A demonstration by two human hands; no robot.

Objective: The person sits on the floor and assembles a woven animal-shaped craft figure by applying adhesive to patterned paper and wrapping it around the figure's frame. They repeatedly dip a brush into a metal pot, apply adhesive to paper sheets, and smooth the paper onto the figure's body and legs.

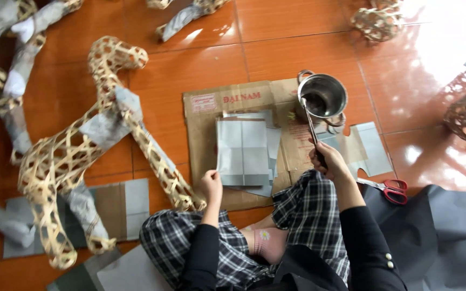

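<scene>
I sit cross-legged on an orange tiled floor. My right hand (327, 159) grips the handle of a long brush (309, 121) whose tip dips into a steel pot (323, 96). My left hand (211, 184) pinches the lower left corner of a stack of grey paper sheets (242, 151). The stack lies on a flattened brown cardboard sheet (206, 121) in front of my knees. The pot stands on the cardboard's far right part.
A woven bamboo animal frame (82, 145), partly covered with grey paper, lies at left. Red-handled scissors (390, 189) rest by my right knee beside dark grey paper (438, 226). More woven frames (376, 21) lie along the far edge and right side.
</scene>
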